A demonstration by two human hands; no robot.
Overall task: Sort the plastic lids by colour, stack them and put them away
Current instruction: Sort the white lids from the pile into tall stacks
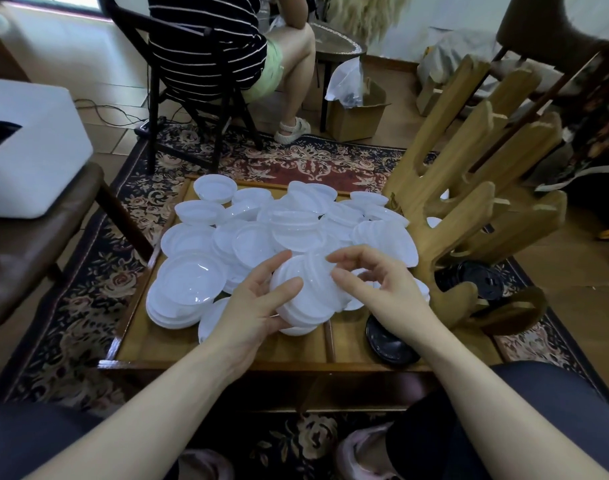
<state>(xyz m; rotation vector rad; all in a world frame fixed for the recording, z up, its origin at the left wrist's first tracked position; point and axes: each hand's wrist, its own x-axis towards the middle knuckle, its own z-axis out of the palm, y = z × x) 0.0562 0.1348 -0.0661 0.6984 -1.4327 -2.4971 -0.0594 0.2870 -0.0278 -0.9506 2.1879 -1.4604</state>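
A heap of white and clear plastic lids (289, 220) covers the far half of a low wooden tray table (226, 355). My left hand (258, 306) grips a stack of white lids (306, 296) from the left, thumb on top and fingers underneath. My right hand (372, 282) hovers at the stack's right edge with its fingers curled and its fingertips touching the top lid. Black lids (389, 344) lie on the table under my right wrist. More black lids (476, 278) sit in a wooden rack (469, 188) to the right.
A person in a striped top sits on a dark chair (192, 98) beyond the table. A cardboard box with a plastic bag (355, 112) stands on the floor behind. A white box (29, 143) rests on a bench at left. A patterned rug lies underneath.
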